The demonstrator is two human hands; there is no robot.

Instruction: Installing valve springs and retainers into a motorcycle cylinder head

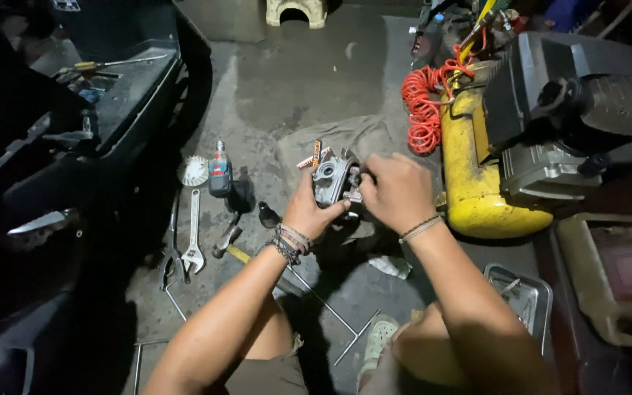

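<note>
stained concrete floor lies under a grey metal engine part [333,179], clasped by the left hand [307,212] while the right hand [398,192] pinches its far side, left of the yellow compressor tank [469,172]; support it firmly, turning gently.

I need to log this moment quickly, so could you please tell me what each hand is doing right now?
Left hand: closed around the grey metal engine part, holding it up.
Right hand: fingers curled against the same part; a firm grip cannot be told.

A grey cast-metal engine part [333,181], round port facing up-left, is held above the concrete floor.
</note>
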